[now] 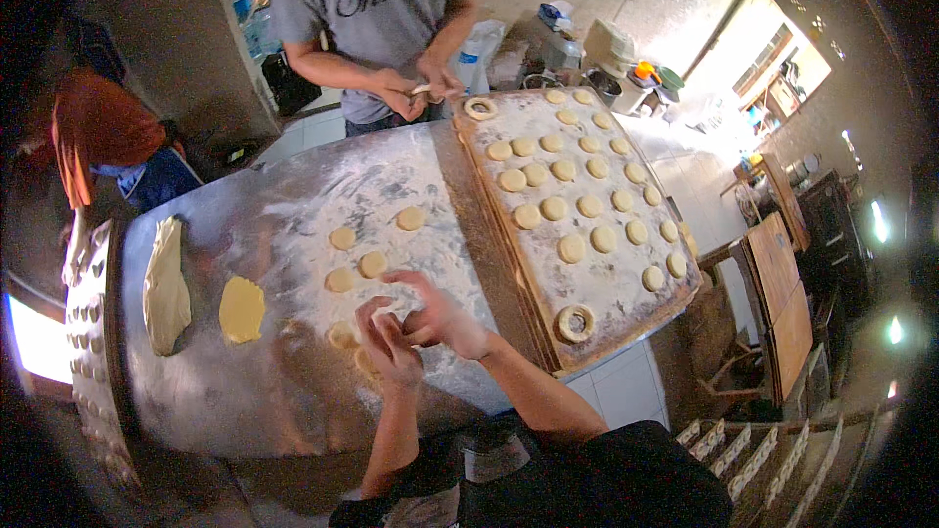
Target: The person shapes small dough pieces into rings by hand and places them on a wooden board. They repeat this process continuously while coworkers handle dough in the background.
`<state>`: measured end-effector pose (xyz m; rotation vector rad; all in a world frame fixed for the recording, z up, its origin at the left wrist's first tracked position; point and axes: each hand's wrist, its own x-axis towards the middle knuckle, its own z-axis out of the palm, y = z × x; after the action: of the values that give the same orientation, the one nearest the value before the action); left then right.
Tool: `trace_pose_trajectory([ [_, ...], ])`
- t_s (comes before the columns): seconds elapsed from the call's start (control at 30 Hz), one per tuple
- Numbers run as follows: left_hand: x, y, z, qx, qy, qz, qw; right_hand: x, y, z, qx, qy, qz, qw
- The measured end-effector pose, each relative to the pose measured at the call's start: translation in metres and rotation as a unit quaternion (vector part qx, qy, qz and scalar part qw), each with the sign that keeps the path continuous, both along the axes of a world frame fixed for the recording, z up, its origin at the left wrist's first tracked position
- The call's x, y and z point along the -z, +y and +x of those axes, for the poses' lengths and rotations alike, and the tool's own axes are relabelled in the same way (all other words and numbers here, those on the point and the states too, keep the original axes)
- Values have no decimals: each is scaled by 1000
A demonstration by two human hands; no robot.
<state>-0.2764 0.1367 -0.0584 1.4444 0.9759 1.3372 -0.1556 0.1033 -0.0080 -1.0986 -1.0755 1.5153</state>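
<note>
My left hand (393, 350) and my right hand (447, 321) meet above the floured metal table (293, 396). The left fingers are curled; what they hold, if anything, is hidden. On my right hand the index finger stretches out, apart from the thumb, and I cannot make out anything held in it. Just beyond my hands lie flat round dough pieces (373, 265), and another dough round (342, 334) sits close beside my left hand. Farther left rest a yellow flattened dough piece (242, 310) and a long pale dough slab (166, 288).
A floured wooden board (548, 279) on the right carries rows of dough rounds, with a dough ring (575, 324) near its front corner. Across the table, a person in a grey shirt (377, 10) handles dough. Another person (108, 137) bends over a filled tray (88, 332) at left.
</note>
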Motion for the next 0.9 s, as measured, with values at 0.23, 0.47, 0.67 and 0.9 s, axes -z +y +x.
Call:
trace_pose_trajectory([
  [0.23,-1,-27,75,122,91,-12,988,15,-63,63,274,351,69,893],
  [0.47,-23,-66,151,190,190,28,963,20,-105,150,262,27,34,964],
  [0.67,-24,-84,196,216,147,16,965,32,-113,186,288,105,30,952],
  [0.9,-13,-47,216,166,391,40,904,29,-107,223,326,-458,43,826],
])
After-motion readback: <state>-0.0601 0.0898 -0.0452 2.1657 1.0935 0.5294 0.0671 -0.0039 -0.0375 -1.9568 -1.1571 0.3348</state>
